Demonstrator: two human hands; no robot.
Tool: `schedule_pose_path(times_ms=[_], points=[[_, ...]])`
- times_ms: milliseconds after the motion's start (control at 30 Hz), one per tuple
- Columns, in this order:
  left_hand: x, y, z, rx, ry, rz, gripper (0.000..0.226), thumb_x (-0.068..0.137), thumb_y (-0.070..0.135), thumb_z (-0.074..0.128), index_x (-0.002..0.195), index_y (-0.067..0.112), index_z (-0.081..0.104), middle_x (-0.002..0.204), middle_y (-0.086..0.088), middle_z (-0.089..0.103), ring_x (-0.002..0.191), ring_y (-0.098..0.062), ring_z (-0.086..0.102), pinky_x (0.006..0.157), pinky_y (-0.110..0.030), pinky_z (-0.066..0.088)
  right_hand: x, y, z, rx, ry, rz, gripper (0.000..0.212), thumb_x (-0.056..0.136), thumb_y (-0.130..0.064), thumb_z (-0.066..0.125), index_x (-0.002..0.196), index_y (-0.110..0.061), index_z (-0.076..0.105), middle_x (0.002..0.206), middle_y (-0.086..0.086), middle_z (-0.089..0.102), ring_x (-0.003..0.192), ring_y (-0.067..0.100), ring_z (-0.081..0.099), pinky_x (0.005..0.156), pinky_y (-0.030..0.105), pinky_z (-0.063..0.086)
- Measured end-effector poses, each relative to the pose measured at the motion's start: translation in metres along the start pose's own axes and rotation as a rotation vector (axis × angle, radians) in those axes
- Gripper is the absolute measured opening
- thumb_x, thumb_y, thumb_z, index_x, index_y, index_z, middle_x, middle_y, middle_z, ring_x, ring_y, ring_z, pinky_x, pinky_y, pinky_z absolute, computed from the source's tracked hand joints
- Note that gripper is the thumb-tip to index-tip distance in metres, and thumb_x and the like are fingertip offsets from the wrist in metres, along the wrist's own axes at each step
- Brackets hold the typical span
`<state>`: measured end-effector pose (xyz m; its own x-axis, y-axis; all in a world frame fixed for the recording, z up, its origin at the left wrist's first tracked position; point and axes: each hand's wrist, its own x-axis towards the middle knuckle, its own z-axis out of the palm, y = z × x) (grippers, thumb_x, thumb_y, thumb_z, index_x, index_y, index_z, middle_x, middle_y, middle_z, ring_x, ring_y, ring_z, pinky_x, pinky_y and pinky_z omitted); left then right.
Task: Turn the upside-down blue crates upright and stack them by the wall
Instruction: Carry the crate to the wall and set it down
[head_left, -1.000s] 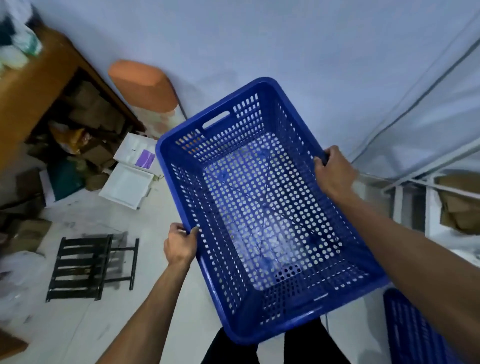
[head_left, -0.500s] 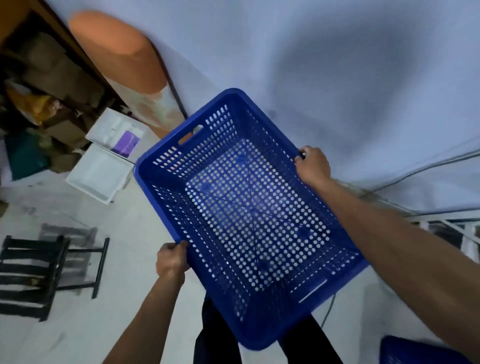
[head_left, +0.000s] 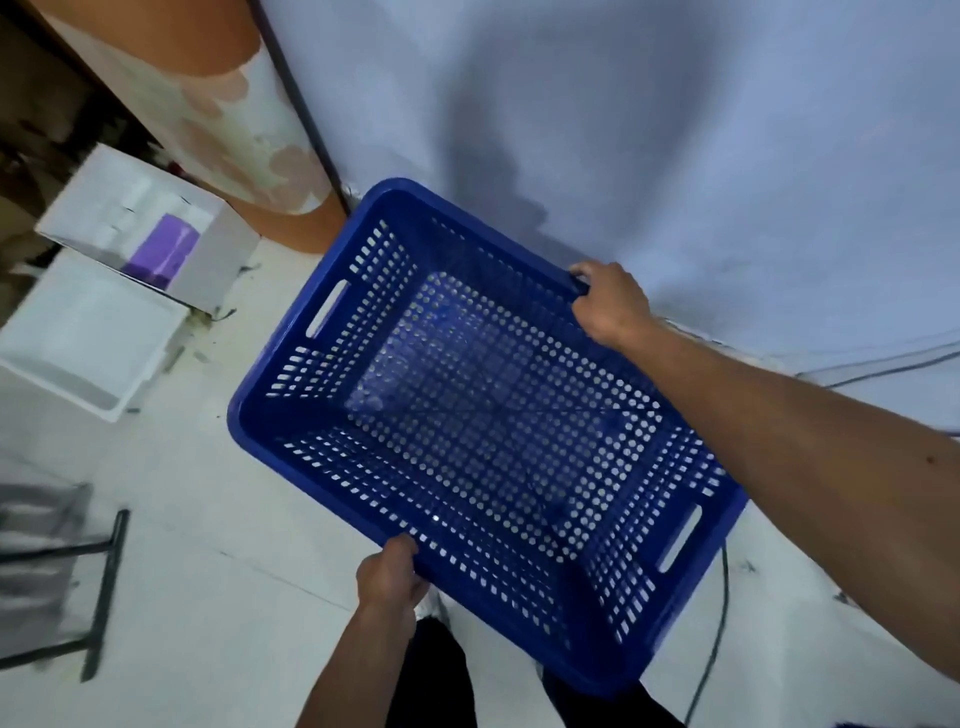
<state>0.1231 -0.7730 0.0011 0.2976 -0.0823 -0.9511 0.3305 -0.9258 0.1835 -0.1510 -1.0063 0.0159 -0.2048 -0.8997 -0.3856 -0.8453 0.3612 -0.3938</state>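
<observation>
Both hands (head_left: 610, 306) — upright blue crate (head_left: 467, 431)

Storeroom or back utility room, by the look of it. Pale tiled floor (head_left: 218, 597) is showing scuffs and bits of debris. Plain bluish wall (head_left: 675, 130) is running along the far side, with thin cables (head_left: 883, 364) trailing at its base on the right. Open white boxes (head_left: 130, 291) are sitting on the floor at far left, beside an orange-and-patterned roll (head_left: 218, 130) leaning in the corner. A perforated blue crate (head_left: 483, 431) is being handled; a black metal frame (head_left: 98, 597) is lying near left.
</observation>
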Motion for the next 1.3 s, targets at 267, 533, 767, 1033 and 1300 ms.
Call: schedule_pose_path(times_ms=[267,533,767,1033,1300], points=[[0.027,0.005,0.021,-0.016,-0.075,-0.011,0.019,0.086,-0.001,0.052,0.103,-0.002,0.062,0.102,-0.015,0.066,0.088,-0.024,0.064,0.08,-0.033,0.057,0.038,0.002,0.019,-0.088,-0.036,0.037,0.056,0.086,-0.008,0.052,0.14,-0.019,0.044,0.139,0.014,0.048,0.116,0.032,0.056,0.096,0.044,0.05],[0.033,0.008,0.042,-0.022,-0.098,-0.001,0.006,0.092,0.008,0.065,0.092,0.004,0.061,0.103,-0.016,0.069,0.1,-0.03,0.067,0.09,-0.038,0.056,0.065,0.012,0.015,-0.153,-0.105,0.026,0.063,0.083,-0.011,0.047,0.142,-0.032,0.043,0.133,0.014,0.051,0.108,0.035,0.059,0.093,0.049,0.052],[0.031,0.0,0.065,0.026,-0.157,0.03,0.005,0.091,-0.002,0.057,0.088,0.001,0.06,0.097,-0.015,0.068,0.093,-0.027,0.066,0.088,-0.035,0.056,0.089,0.024,0.018,-0.194,-0.14,0.028,0.064,0.085,-0.013,0.049,0.145,-0.035,0.04,0.135,0.015,0.051,0.108,0.037,0.059,0.098,0.052,0.048],[0.039,-0.006,0.081,0.011,-0.22,0.022,0.007,0.097,0.007,0.06,0.1,0.006,0.054,0.102,-0.011,0.066,0.088,-0.026,0.068,0.092,-0.04,0.054,0.099,0.044,0.022,-0.245,-0.172,-0.015,0.064,0.092,-0.018,0.05,0.152,-0.028,0.03,0.146,0.014,0.035,0.118,0.036,0.053,0.097,0.044,0.049],[0.036,0.003,0.094,0.057,-0.218,0.023,0.017,0.098,0.019,0.06,0.094,0.005,0.052,0.099,-0.016,0.065,0.087,-0.031,0.069,0.069,-0.034,0.055,0.08,0.059,0.016,-0.33,-0.257,-0.08,0.082,0.091,-0.019,0.054,0.158,-0.023,0.007,0.165,0.003,0.002,0.151,0.025,0.012,0.119,0.041,0.025]])
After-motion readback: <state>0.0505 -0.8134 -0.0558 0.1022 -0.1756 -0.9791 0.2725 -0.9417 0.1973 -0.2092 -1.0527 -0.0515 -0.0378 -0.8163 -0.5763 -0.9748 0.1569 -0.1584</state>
